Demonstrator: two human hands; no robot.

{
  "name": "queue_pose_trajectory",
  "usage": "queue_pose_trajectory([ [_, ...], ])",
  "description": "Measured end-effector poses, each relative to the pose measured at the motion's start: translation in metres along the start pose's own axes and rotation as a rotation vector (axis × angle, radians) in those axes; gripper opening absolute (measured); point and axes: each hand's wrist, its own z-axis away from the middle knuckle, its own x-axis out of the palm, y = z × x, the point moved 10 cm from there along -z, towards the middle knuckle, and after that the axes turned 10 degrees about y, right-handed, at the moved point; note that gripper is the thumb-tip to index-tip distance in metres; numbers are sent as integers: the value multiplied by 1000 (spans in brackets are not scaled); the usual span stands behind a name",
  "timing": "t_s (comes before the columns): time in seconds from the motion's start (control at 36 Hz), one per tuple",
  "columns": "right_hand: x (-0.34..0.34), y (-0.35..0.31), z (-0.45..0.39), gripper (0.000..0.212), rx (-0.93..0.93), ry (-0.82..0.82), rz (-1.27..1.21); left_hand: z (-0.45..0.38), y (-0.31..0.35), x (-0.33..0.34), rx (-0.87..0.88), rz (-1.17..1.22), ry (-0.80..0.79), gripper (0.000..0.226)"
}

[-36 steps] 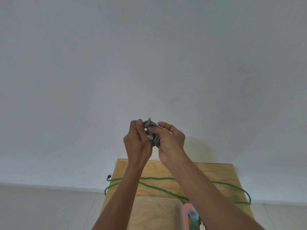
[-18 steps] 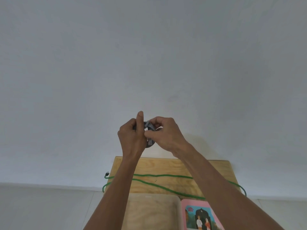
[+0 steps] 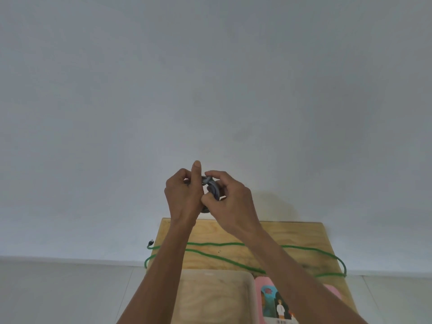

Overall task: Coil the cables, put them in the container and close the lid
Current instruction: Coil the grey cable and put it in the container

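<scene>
Above the table [image 3: 313,232], our left hand [image 3: 183,199] now pinches the grey coil [image 3: 214,187], one finger raised; our right hand [image 3: 230,199] seemingly tucks its end, nearly finishing while the green cable [image 3: 233,244] waits.

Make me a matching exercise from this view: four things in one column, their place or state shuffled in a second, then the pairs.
1. coiled grey cable
2. long green cable
3. pale open container
4. pink illustrated lid

a. lies flat, right of the container
b. gripped by left hand and right hand
c. sprawls uncoiled across the wooden table
d. sits near edge, holding no cable

Pairs: 1-b, 2-c, 3-d, 4-a
</scene>
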Motion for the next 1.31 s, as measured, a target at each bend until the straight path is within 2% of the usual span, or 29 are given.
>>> queue_pose_trajectory([
  [0.25,6,23,25,46,22,-4,-61,11,-56,-7,-352,105,31,50],
  [0.39,15,36,40,47,90,-9,-63,20,-81,-12,-468,117,17,52],
  [0.5,29,45,49,49,154,-36,-85,22,-93,-23,-475,93,39,50],
  [0.58,36,49,55,54,164,-11,-21,23,-93,-28,-400,61,37,50],
  [0.72,58,53,70,50,32,9,205,23,-102,-37,-337,-15,-9,53],
  [0.89,83,61,86,40,-55,-120,306,22,-128,-57,-353,-94,-24,53],
  [0.97,87,61,92,38,-122,-146,303,20,-143,-59,-375,-100,-82,49],
  [1.08,91,72,100,41,-126,-73,286,26,-166,-59,-431,-84,-155,51],
  [1.22,82,106,119,40,43,70,219,53,-197,-52,-540,-46,-321,55],
  [1.31,80,135,130,39,159,95,253,71,-214,-51,-588,-67,-447,56],
])
